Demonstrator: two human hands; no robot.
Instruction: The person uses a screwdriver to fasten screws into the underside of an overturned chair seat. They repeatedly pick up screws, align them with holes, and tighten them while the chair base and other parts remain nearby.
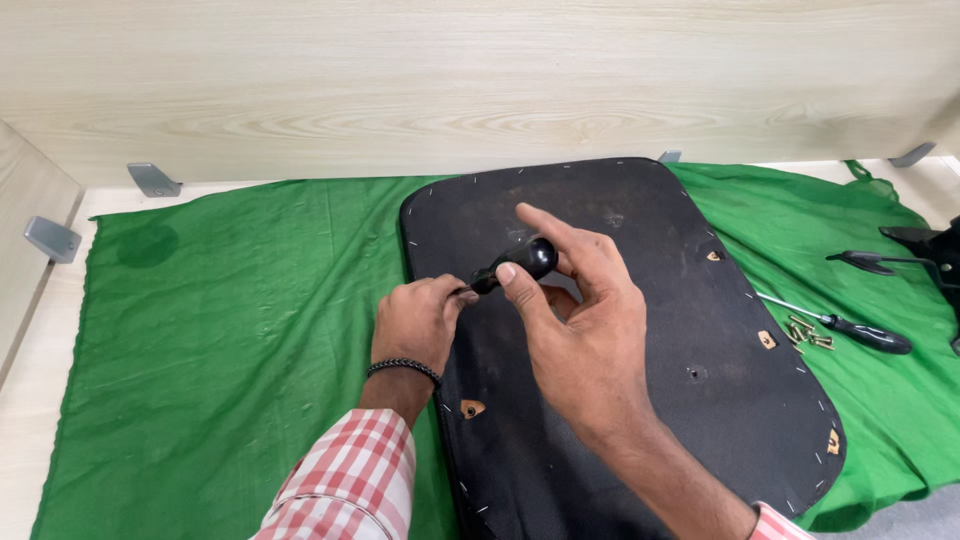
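Observation:
A black padded panel [690, 300] with stapled edges and several small holes lies upside down on a green cloth [230, 330]. My right hand [580, 330] grips the black handle of a screwdriver [520, 262] between thumb and fingers above the panel's left part. My left hand [418, 320], with a dark braided bracelet at the wrist, pinches the screwdriver's shaft near the tip, close to the panel's left edge. The tip itself is hidden by my fingers.
A second black-handled screwdriver [850, 328] and several brass screws [808, 334] lie on the cloth to the right. A black metal part [900, 262] sits at the far right. Light wooden walls with grey brackets [152, 180] bound the back and left.

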